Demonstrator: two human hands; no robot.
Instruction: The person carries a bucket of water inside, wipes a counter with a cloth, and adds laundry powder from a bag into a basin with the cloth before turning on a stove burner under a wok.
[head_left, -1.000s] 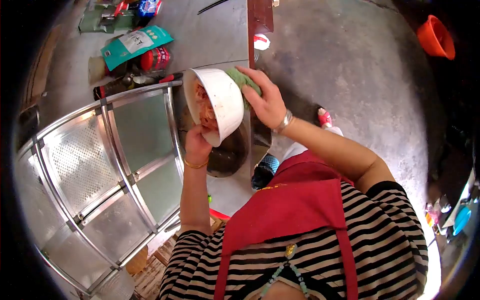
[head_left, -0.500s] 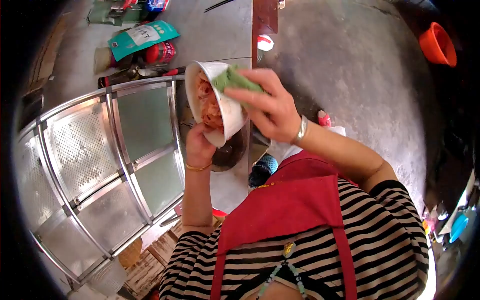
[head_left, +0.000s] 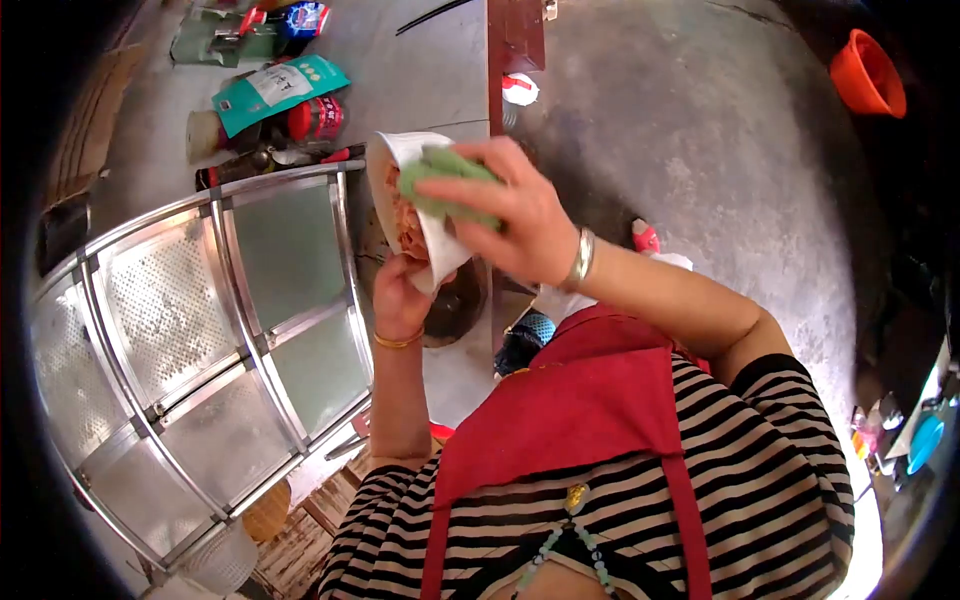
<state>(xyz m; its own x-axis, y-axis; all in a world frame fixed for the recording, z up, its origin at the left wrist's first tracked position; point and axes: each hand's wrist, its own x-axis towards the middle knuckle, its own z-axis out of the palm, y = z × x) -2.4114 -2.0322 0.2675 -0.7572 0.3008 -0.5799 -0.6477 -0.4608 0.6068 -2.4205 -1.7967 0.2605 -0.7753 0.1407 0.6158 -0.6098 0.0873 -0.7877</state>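
Note:
A white bowl [head_left: 438,250] is tilted on its side, its opening turned to the left. Reddish-orange food [head_left: 407,228], of a kind I cannot make out, sits inside it. My left hand [head_left: 400,298] grips the bowl by its lower rim, fingers closed on the edge. My right hand [head_left: 525,215] holds a folded green cloth [head_left: 450,182] against the bowl's upper rim and outer side. Motion blurs the cloth and fingers a little. Below the bowl, a dark round pan [head_left: 462,308] is partly hidden by it and my left hand.
Left of my left arm stands a metal-framed screen of panels [head_left: 290,250]. On the grey counter [head_left: 410,80] lie a teal pouch [head_left: 282,92], a red-labelled jar [head_left: 318,118] and dark chopsticks [head_left: 432,16]. An orange bucket [head_left: 868,75] stands on the floor at right.
The green cloth in my right hand has moved left across the bowl's rim. The bowl has turned slightly and shifted a little left, still in my left hand.

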